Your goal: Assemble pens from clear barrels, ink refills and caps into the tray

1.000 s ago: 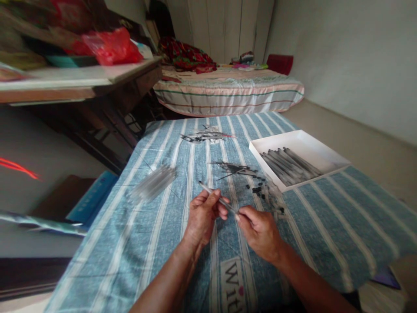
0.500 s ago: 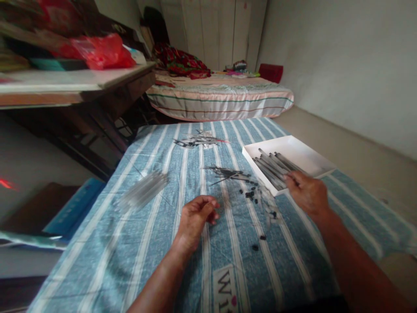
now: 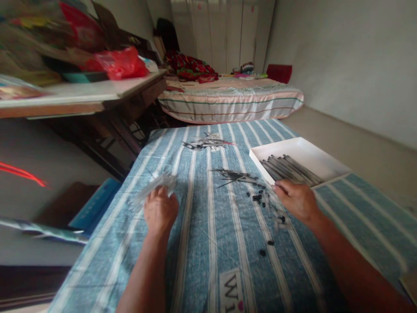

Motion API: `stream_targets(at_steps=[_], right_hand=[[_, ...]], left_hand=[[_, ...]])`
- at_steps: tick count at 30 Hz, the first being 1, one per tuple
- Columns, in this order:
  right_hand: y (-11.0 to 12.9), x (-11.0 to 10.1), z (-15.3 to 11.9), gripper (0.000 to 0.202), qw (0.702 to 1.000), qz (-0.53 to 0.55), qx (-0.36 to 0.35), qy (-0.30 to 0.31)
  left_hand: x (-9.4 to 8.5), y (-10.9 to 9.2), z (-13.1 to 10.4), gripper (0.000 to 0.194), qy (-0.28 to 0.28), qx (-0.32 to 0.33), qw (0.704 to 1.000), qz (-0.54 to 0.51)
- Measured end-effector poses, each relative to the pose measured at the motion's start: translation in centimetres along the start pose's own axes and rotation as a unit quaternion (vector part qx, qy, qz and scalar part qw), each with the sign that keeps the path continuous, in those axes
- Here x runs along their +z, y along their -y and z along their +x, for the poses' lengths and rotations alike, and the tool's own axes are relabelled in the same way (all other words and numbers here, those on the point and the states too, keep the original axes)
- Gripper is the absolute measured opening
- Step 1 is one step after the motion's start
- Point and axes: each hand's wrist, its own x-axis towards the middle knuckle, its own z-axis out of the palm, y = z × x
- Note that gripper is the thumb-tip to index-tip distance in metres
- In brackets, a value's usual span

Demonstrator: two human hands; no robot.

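The left hand (image 3: 160,211) is resting palm-down on the striped blue cloth (image 3: 202,243) covering the counter, its fingers reaching onto the pile of clear tubes (image 3: 153,186) lying just ahead of it; the fingers are blurred, so I cannot tell whether they are pinching a tube or lying loose. The right hand (image 3: 295,200) is sitting near the right side of the cloth, knuckles up, fingers curled inward beside the scattered small black caps (image 3: 260,198); whether it is holding anything is hidden by the back of the hand. Two more black caps are lying apart, nearer the body. Just beyond the right hand, the white tray (image 3: 321,158) is lying on the cloth, holding a row of dark assembled pens (image 3: 288,169) side by side. Left of the tray, a bunch of thin dark refills (image 3: 233,175) is lying loose. Farther up the cloth, another small heap of thin parts (image 3: 206,142) is sitting near the far edge. Beyond the counter, a bed (image 3: 228,102) is standing by the wall
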Motion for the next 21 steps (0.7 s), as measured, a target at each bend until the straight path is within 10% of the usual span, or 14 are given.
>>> stream_targets(at_steps=[10,21], right_hand=[[8.6,1.2,1.1,0.028,0.97,-0.044,-0.156,0.179],[10.8,3.3,5.6,0.031,0.96,-0.107,-0.181,0.186]], left_hand=[[0.7,0.1,-0.2,0.035,0.05,0.0,0.996,0.073],[0.6,0.4,-0.2,0.025,0.048,0.0,0.998,0.044]])
